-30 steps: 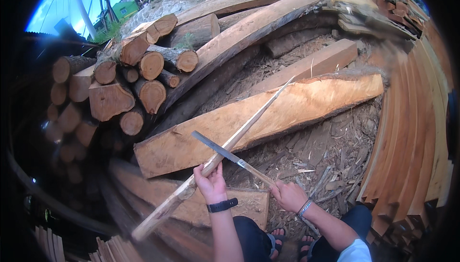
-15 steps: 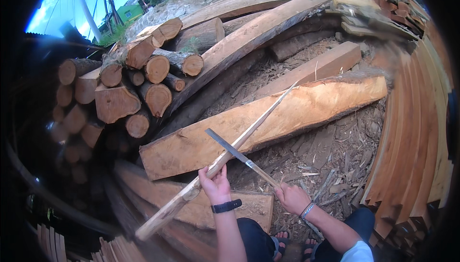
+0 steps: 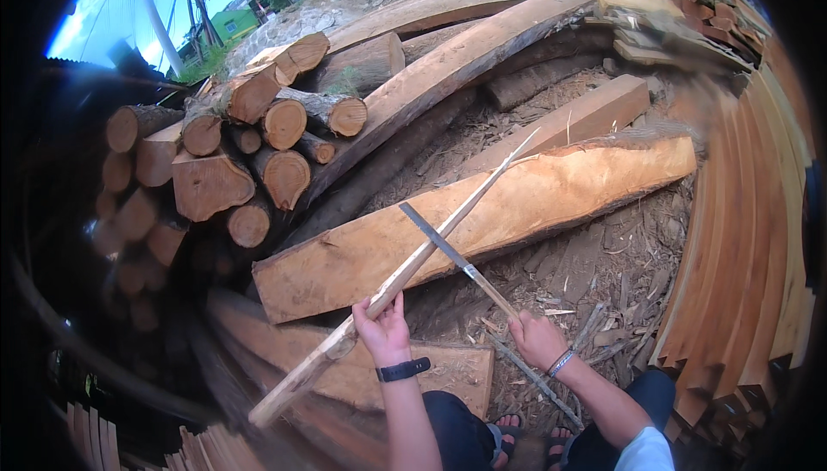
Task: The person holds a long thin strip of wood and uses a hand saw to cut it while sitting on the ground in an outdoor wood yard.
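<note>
Holding a long pale wooden pole [image 3: 405,277] aslant, the person sits low among sawn timber. Pole runs from a thick, bark-rough butt at lower left up to a thin whittled tip near the squared beam [image 3: 586,114]; its upper length looks freshly shaved and lies across the big orange-faced slab [image 3: 534,204].

Left hand [image 3: 383,331]: fingers clenched round the pole about a third up from the butt, thumb on top, black band at the wrist, forearm coming straight up from the lower edge.

Right hand [image 3: 536,339]: closed on the handle end of a long flat blade [image 3: 439,238], beaded bracelet at the wrist. Blade slants up and left, its dark flat end crossing over the pole; whether steel touches wood at the crossing, cannot tell. Handle's tail [image 3: 538,381] sticks out behind the fist toward the knee.

Ground between hands: bark chips and shavings [image 3: 594,299]. Stacked round logs [image 3: 250,152] to the left, curved planks [image 3: 749,238] fanned at right.

Against half a second before: grips on pole and blade unchanged, pole at the same slant, blade crossing at about the same spot. Whole scene sits slightly shifted, so the head moved rather than the work.
</note>
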Demonstrator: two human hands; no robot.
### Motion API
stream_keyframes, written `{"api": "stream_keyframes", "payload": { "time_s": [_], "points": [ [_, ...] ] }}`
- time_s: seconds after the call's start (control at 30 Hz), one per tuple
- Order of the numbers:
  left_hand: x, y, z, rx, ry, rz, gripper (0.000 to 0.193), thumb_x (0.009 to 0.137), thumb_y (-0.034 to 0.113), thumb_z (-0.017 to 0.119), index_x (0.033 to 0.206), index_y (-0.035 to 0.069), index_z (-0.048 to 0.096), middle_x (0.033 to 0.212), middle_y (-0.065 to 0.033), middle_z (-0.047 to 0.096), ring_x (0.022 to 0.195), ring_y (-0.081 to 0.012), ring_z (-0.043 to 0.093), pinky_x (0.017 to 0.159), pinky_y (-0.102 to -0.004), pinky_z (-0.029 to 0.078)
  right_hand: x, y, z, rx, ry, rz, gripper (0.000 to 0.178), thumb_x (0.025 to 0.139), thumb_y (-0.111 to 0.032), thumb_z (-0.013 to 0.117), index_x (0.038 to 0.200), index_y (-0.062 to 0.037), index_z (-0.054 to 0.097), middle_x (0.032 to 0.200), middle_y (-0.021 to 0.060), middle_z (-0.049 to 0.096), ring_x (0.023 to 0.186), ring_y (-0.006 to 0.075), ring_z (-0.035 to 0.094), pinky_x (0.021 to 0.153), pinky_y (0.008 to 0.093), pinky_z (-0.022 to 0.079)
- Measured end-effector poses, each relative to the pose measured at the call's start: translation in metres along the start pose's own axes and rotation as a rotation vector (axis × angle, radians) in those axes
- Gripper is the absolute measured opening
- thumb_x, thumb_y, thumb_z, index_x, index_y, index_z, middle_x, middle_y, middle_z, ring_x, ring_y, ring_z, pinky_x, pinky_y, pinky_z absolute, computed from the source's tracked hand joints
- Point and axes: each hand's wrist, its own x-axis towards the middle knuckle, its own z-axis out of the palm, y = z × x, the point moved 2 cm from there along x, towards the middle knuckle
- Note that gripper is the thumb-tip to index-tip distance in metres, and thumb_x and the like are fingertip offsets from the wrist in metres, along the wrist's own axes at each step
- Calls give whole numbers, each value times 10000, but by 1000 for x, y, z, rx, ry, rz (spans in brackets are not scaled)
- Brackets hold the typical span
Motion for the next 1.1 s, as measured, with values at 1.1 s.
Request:
{"api": "stream_keyframes", "payload": {
  "time_s": [1.1],
  "points": [
    [3, 12, -4, 143, -37, -25, 244, 784, 78, 640, 969, -1, 501, 1042, -133, 536, 1065, -293, 536, 1081, -597, 354, 31, 45, 9, 38, 46, 32, 487, 1001, -412, 393, 898, 25, 582, 757, 315, 628, 762, 496, 628, 743, 555, 505]
  ]
}}
